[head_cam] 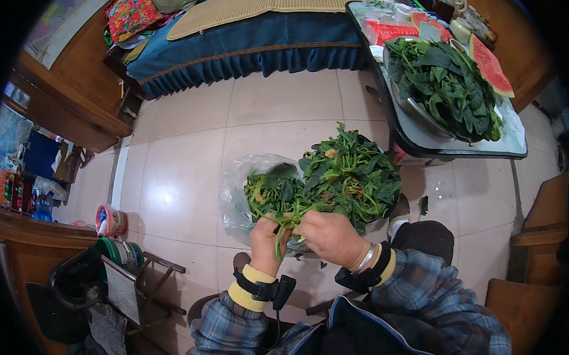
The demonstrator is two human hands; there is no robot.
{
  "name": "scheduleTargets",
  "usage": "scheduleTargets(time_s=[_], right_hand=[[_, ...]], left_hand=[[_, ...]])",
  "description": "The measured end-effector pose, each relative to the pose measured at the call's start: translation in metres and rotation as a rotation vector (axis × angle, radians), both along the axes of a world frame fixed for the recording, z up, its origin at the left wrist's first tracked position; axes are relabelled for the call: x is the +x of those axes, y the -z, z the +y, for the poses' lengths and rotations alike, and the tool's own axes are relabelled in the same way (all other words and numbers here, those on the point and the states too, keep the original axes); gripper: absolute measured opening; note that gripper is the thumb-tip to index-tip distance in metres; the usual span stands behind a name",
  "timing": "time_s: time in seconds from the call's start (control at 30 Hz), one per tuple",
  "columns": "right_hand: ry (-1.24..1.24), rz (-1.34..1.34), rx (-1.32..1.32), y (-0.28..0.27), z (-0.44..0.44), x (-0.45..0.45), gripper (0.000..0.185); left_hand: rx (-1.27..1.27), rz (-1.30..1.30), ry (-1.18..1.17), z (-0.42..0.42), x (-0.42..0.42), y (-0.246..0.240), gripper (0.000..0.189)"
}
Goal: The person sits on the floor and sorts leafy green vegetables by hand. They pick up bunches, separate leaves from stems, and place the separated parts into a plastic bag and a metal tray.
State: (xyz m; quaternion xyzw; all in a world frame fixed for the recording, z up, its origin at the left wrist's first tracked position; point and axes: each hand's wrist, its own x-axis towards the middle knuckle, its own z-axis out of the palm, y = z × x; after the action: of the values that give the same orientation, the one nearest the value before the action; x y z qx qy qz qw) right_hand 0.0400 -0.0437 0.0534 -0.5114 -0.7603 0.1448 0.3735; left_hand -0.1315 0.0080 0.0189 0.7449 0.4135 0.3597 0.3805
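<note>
My left hand (268,241) pinches a green leafy stem (279,239), whose loose end hangs down over the fingers. Close on its right, my right hand (332,239) grips the same greens near a joint of the stems. Both hands are above the near edge of a clear plastic bag (234,185) that holds cut leaves and stems. Beside the bag, to the right, rises a large heap of leafy greens (356,176) with some wilted brown bits; its container is mostly hidden. A metal bowl (423,114) piled with dark green leaves (441,84) stands on the table at upper right.
The black-edged table (476,154) also bears a watermelon slice (490,67). A bed with a blue skirt (252,52) lies at the back. Folding stools (125,289), a green bucket (124,254) and a pink basket (116,220) stand at left. Leaf scraps (424,205) lie on the tiled floor.
</note>
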Motion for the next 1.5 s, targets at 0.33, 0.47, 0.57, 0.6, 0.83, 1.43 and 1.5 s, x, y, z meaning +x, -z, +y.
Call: scheduleTargets(time_s=[0.33, 0.47, 0.57, 0.6, 0.83, 1.43, 1.5], right_hand=[[0.173, 0.534, -0.285, -0.005, 0.009, 0.021, 0.011], [0.187, 0.910, -0.700, -0.003, 0.009, 0.021, 0.014], [0.209, 1.004, -0.694, -0.003, 0.009, 0.023, 0.016], [0.204, 1.030, -0.680, -0.004, 0.009, 0.024, 0.017], [0.138, 0.776, -0.665, -0.010, 0.006, 0.021, 0.015], [0.413, 0.369, -0.076, -0.100, -0.021, 0.091, 0.020], [0.561, 0.415, -0.053, -0.148, -0.025, 0.136, 0.019]], left_hand=[[-0.777, -0.337, -0.136, 0.006, -0.005, 0.000, 0.013], [-0.701, -0.265, -0.152, 0.006, -0.004, 0.004, 0.014], [-0.283, -0.037, -0.139, 0.007, -0.003, 0.009, 0.014], [-0.086, 0.077, -0.125, 0.007, -0.003, 0.010, 0.013], [0.148, 0.383, -0.014, 0.003, -0.005, 0.010, 0.015], [-0.179, 0.669, 0.217, -0.002, -0.011, -0.005, 0.047], [-0.156, 0.641, 0.238, -0.004, -0.013, -0.007, 0.044]])
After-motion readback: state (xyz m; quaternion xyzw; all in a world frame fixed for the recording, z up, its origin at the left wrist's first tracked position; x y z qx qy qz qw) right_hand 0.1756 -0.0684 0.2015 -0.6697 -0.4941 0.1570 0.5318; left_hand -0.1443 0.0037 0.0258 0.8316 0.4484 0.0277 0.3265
